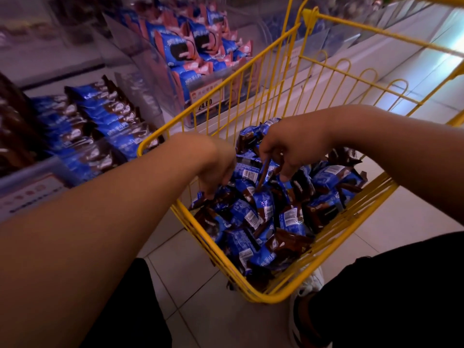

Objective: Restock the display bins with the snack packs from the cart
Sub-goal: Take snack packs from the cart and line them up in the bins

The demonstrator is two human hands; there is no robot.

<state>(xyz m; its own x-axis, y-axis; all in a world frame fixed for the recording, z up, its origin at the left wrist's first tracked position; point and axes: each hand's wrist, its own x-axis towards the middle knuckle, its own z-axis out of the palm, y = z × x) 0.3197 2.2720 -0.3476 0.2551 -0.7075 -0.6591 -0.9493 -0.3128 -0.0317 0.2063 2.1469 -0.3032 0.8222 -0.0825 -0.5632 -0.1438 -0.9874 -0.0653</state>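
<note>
Evidently incomplete: right hand (pixel 288 149) pinches snack packs (pixel 263 172); left hand (pixel 218 169) curls into the pile beside it; cart (pixel 296 295) remains heaped, bins (pixel 95 126) partly stocked.

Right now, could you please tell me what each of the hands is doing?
Left hand: fingers curled into the snack packs in the cart, gripping some.
Right hand: pinching a snack pack.

Cart (pixel 227 95) wire is bright yellow. Snack packs in the cart (pixel 253 214) are blue and dark brown, with white barcode panels. Left bin packs (pixel 100 124) are the same blue and brown with white print. Upper bin packs (pixel 190 43) are blue and pink with a black cookie picture. Price tag (pixel 206 96) is orange-bordered white. Floor tiles (pixel 190 275) are pale grey-white. Trousers (pixel 391 297) are black.
</note>
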